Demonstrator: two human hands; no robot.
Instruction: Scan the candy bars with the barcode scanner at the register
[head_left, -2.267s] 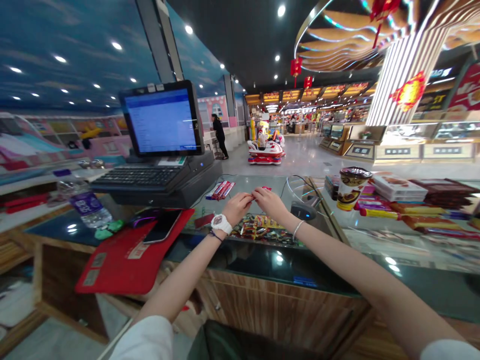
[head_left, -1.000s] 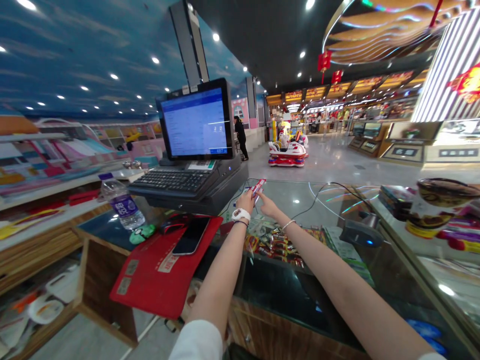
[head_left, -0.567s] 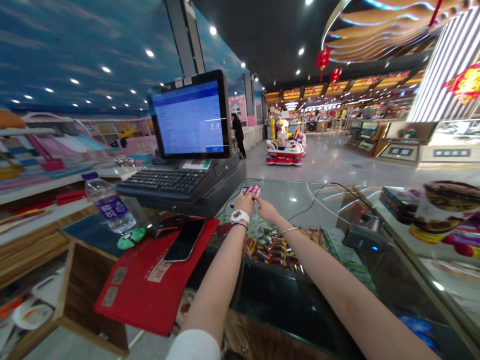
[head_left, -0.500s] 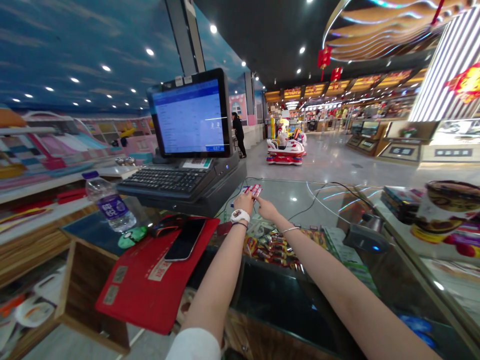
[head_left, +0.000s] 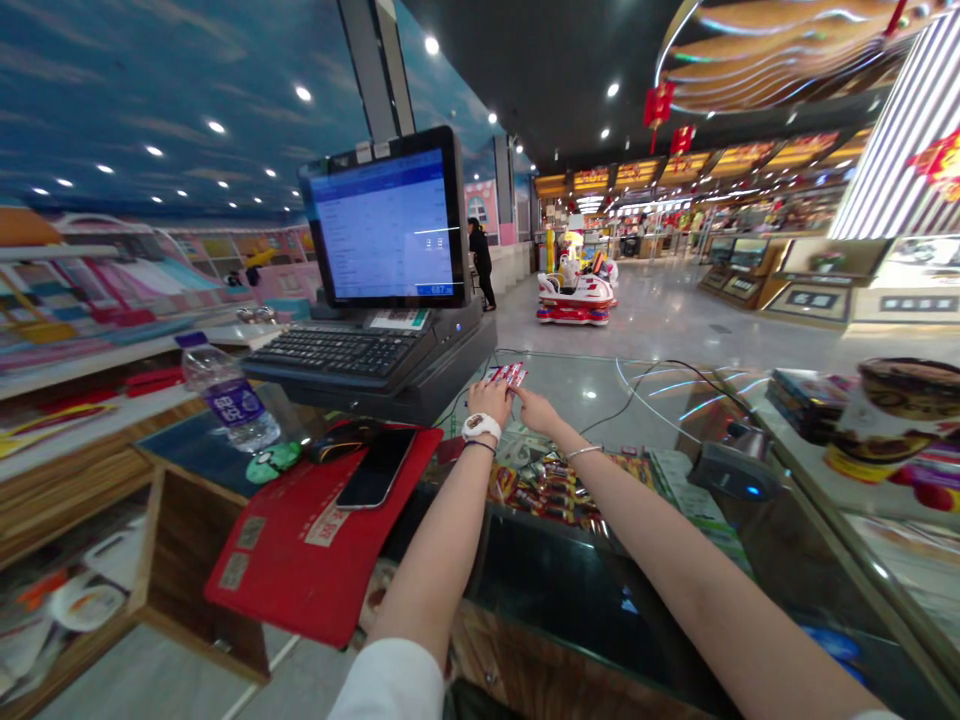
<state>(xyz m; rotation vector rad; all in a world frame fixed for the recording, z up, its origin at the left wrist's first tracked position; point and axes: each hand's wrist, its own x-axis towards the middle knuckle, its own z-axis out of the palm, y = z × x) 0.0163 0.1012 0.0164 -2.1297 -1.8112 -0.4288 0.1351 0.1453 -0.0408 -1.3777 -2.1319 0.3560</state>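
Note:
Out over the far part of the glass counter (head_left: 555,370), my two hands meet at a small red-and-white packet (head_left: 513,374). My left hand (head_left: 489,400), with a white watch (head_left: 481,428) on its wrist, is closed on the packet from the left. At the packet's lower right edge, my right hand (head_left: 538,412) has its fingers bent together, the fingertips touching the edge. A thin bracelet (head_left: 583,452) circles the right wrist. Beneath the hands, through the glass, several small wrapped snacks (head_left: 551,490) show. The packet's print is too small to read.
Left of my hands stand a touchscreen monitor (head_left: 386,230) and keyboard (head_left: 337,352). A water bottle (head_left: 232,400), green object (head_left: 274,462), mouse (head_left: 337,442), phone (head_left: 376,468) and red folder (head_left: 300,570) are nearer. A barcode scanner (head_left: 731,470) and cup (head_left: 889,420) sit right.
The whole view has shifted slightly as the head moved. Both hands stay at the packet, with hardly any visible change in their hold.

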